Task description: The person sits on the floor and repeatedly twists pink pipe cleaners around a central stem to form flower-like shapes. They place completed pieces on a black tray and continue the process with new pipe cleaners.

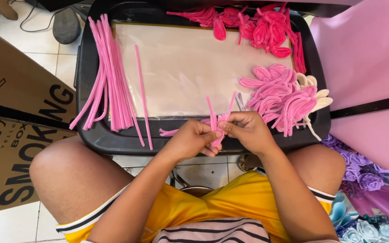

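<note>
My left hand [192, 139] and my right hand [248, 130] meet at the near rim of a black tray [88, 81] and pinch a small bundle of light pink pipe cleaners [217, 120]. The ends of the bundle stick up between my fingers and a bent tail pokes out to the left. A single straight pink pipe cleaner [142, 96] lies on the tray's pale mat [185, 67]. Straight pink pipe cleaners [111, 76] are heaped along the tray's left side.
Light pink and white looped petals [280, 96] pile at the tray's right, and darker pink loops [260, 27] at the back right. A cardboard box [14, 126] stands at left. Pink sheets [370, 76] and purple and blue paper flowers [365, 202] lie at right.
</note>
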